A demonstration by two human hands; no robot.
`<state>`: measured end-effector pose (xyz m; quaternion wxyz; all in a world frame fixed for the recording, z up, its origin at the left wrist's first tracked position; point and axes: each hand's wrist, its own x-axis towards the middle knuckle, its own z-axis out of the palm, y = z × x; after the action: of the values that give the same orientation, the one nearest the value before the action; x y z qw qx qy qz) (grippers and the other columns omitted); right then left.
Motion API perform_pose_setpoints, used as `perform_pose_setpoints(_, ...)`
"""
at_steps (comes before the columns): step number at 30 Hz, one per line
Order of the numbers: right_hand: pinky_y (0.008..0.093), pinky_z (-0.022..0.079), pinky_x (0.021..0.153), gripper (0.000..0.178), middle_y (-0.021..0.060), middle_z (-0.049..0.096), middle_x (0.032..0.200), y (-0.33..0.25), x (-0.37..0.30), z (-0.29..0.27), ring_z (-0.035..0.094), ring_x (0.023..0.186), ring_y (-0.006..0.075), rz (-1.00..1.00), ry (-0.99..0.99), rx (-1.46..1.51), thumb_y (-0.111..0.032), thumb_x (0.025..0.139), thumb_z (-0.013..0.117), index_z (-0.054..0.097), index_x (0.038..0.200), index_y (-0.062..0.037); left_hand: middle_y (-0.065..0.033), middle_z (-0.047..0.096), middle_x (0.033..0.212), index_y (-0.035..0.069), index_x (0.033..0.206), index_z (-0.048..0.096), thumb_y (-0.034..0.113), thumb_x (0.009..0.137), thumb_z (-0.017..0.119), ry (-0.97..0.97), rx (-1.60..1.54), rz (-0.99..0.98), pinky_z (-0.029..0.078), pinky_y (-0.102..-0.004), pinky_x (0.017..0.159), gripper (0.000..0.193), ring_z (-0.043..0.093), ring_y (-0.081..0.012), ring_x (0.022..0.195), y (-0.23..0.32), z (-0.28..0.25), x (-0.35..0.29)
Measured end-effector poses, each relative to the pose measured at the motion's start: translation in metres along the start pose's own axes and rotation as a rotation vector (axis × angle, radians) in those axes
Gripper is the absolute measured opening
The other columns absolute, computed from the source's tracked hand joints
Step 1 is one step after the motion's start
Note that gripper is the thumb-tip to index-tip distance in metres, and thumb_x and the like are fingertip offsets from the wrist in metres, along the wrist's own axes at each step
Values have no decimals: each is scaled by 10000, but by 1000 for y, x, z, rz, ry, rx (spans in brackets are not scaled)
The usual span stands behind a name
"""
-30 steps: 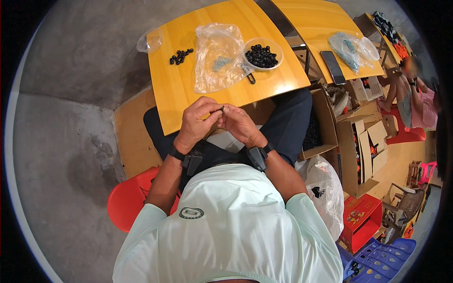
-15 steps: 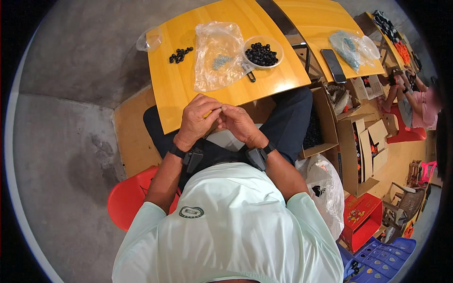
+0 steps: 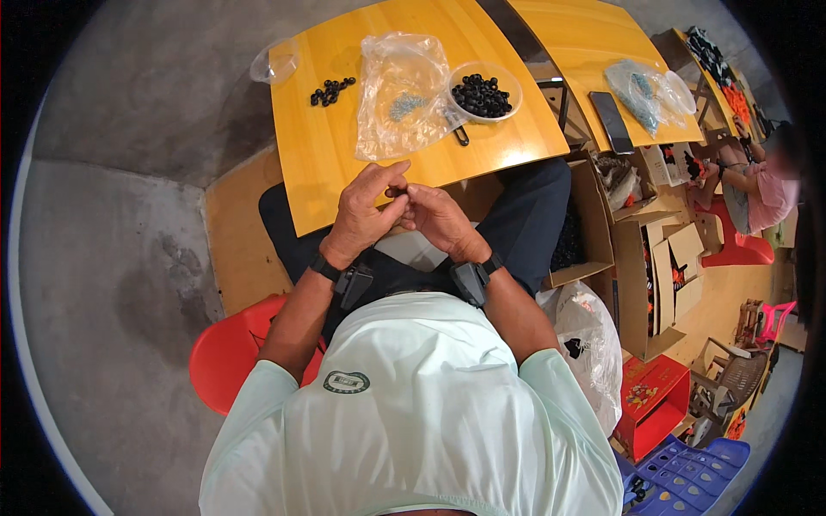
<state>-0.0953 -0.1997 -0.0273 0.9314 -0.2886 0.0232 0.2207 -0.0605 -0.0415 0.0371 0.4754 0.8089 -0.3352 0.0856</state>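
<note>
Just off the near edge of the table, my left hand [image 3: 368, 211] and my right hand [image 3: 440, 223] meet at the fingertips. The left thumb and forefinger are bent toward each other, with a small dark spot between them. Against the left thumb, the right fingers are pinched together. What they hold is too small to name. On the table beyond lies a clear plastic bag [image 3: 385, 129] with a heap of small grey-blue pieces [image 3: 405, 107] on it. Beside it stands a clear round tub [image 3: 514, 101] of black bead-like parts [image 3: 481, 95].
Several loose black parts [image 3: 331, 91] lie left of the bag, near an empty clear container [image 3: 275, 62]. A small black tool [image 3: 462, 136] lies by the tub. On the second table are a phone [image 3: 610, 121] and another bag [image 3: 632, 93]. Open cartons [image 3: 661, 279] and a seated person [image 3: 761, 185] are at right.
My left forefinger has lifted and straightened somewhat away from the thumb. Both hands stay together in nearly the same place. The person at right has shifted their arms.
</note>
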Motion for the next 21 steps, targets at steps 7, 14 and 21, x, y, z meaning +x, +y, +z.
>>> perform_pose_setpoints(7, 235, 410, 642, 321, -23, 582, 883, -4, -2, -2, 507, 766, 71, 21, -50, -45, -323, 1005, 559, 641, 1116, -33, -91, 663, 894, 44, 1213, 640, -65, 739, 716, 11, -11, 22, 544, -317, 727, 493, 642, -230, 815, -2, 1, -1)
perform_pose_setpoints(14, 209, 355, 607, 321, -51, 534, 857, -10, -10, 2, 455, 736, 58, 64, -109, -78, -366, 1008, 545, 587, 1113, -66, -98, 665, 920, 46, 1181, 659, -55, 744, 727, -1, -31, 28, 546, -303, 735, 454, 651, -217, 829, 5, -2, 0)
perform_pose_setpoints(21, 200, 341, 596, 340, -64, 516, 830, -16, -15, 2, 423, 703, 46, 59, -116, -129, -408, 1009, 533, 568, 1100, -81, -91, 656, 911, 45, 1153, 680, -69, 727, 722, -24, -151, -10, 541, -294, 721, 443, 635, -200, 786, 10, 1, 4)
